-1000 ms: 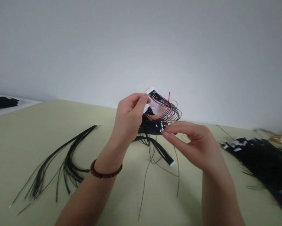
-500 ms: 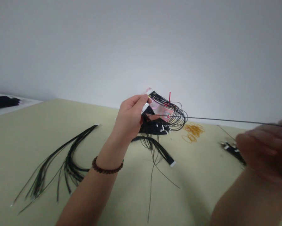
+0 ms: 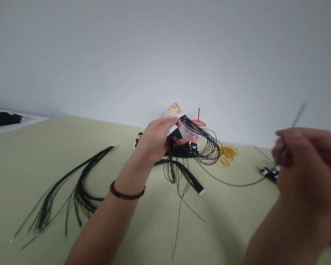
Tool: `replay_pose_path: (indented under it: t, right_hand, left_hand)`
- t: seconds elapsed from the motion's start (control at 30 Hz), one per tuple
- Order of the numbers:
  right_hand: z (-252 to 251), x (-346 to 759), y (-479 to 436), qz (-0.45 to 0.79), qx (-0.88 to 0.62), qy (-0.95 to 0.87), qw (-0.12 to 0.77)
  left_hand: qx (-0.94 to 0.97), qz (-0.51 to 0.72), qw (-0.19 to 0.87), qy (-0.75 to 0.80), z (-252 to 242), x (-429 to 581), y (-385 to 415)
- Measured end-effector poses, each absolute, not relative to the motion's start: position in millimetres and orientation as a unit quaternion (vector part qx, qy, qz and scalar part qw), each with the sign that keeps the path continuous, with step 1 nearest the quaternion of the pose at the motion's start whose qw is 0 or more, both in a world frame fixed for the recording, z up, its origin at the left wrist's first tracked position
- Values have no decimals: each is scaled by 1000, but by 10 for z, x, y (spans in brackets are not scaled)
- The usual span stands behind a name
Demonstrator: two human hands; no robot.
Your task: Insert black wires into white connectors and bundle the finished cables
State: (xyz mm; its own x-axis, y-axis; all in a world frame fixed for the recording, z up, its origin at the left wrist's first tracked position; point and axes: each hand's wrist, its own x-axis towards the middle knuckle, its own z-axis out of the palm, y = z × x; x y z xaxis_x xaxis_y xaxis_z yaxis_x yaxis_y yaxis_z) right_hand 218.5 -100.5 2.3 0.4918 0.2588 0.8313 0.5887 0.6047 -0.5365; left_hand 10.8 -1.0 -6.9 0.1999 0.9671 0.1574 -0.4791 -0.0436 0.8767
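My left hand (image 3: 154, 141) is shut on a bundle of thin black wires (image 3: 206, 145) with white-tipped ends, which loops out to the right of it. My right hand (image 3: 303, 165), blurred at the right, pinches a thin black wire (image 3: 298, 115) whose tip points up. A long black wire (image 3: 231, 185) sags from the looped bundle toward that hand, though its link to the hand is hidden. Below my left hand lies a flat black wire strip (image 3: 193, 180) with a white end.
A loose spray of black wires (image 3: 79, 195) lies on the pale green table (image 3: 30, 165) at left. Yellow rubber bands (image 3: 228, 154), a pink ornament (image 3: 172, 110) and a pink cup with a red straw (image 3: 198, 127) stand behind. A wall rises beyond the table.
My right hand has moved far right, drawing a single wire out, and the wire now points up. The left hand dropped slightly, uncovering the pink ornament and cup.
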Motion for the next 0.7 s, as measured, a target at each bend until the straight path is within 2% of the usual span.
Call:
replay_pose_path:
  t: [0.07,0.17,0.3,0.7]
  right_hand:
    - [-24,1921,-938,-71,-443,-540,712]
    - [-113,1659,-843,-33,-479,-632,609]
    - [-209,1539,-753,-23,-486,-699,524]
    - [-240,1569,-664,-20,-510,-711,483]
  left_hand:
    - [455,557,633,286,-65,124,-38]
    - [475,534,641,278,-56,147,-81]
    - [496,502,659,262,-63,170,-109]
    - [541,494,629,261,-106,203,-132]
